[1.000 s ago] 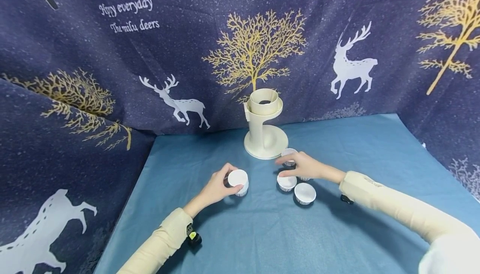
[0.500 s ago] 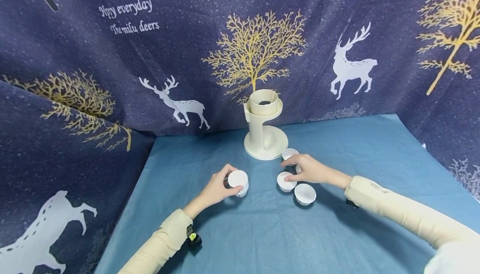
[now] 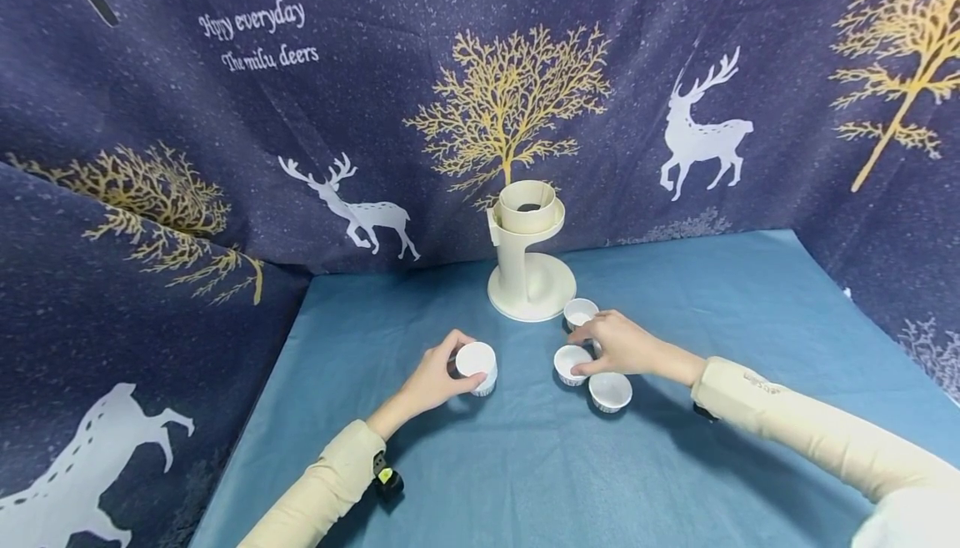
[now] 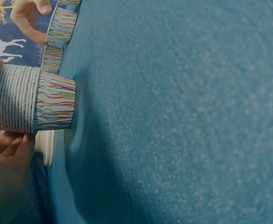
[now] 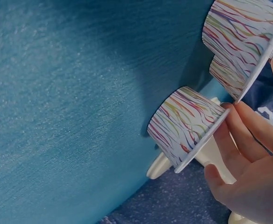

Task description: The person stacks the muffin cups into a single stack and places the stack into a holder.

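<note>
My left hand point(image 3: 442, 371) grips a tall stack of white paper baking cups point(image 3: 476, 360) between thumb and fingers. In the left wrist view the stack point(image 4: 33, 100) shows many nested rims and wavy coloured stripes, its base close over the cloth. My right hand point(image 3: 618, 341) reaches over a group of single baking cups, fingers spread and bent. Its thumb overlaps the front left cup point(image 3: 570, 362); its fingertips are at that cup's far rim. A back cup point(image 3: 581, 310) and a front right cup point(image 3: 611, 394) stand upright beside it. Another cup point(image 5: 188, 126) is mostly hidden under the hand.
A cream stand point(image 3: 512, 273) with a round base and a ring-shaped top point(image 3: 528, 208) stands behind the cups. Blue cloth point(image 3: 517, 473) covers the table. A dark curtain point(image 3: 360, 98) with deer and trees rises behind and at both sides.
My right hand has shifted slightly right and toward the front of the table, uncovering more of the back cup. My left hand and its stack have stayed in place.
</note>
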The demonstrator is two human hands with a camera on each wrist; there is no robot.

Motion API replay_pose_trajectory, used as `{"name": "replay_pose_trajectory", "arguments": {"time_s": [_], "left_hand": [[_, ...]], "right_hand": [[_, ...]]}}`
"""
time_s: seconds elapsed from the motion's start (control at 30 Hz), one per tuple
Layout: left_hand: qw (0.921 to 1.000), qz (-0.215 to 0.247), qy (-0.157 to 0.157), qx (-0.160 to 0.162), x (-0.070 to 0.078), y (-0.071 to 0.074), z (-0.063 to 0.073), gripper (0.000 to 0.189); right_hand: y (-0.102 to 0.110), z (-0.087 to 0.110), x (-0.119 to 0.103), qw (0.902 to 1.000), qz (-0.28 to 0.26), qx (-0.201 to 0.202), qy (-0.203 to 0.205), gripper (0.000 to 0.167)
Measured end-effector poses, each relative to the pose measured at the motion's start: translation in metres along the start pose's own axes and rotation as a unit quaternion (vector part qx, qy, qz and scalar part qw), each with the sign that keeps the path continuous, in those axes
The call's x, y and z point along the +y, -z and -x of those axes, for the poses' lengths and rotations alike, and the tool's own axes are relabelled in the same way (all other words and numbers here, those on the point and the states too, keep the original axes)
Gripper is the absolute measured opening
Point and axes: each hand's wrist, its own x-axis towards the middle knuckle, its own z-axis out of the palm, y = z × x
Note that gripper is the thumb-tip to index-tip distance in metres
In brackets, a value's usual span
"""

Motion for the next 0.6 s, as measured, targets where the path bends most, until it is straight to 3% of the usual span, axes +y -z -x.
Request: {"name": "replay_pose_trajectory", "arguments": {"time_s": [0.6], "left_hand": [[0.9999, 0.002, -0.014, 0.000, 0.000, 0.000, 0.001, 0.041]], "right_hand": [[0.000, -0.003, -0.012, 0.9971, 0.057, -0.041, -0.029, 0.053]]}}
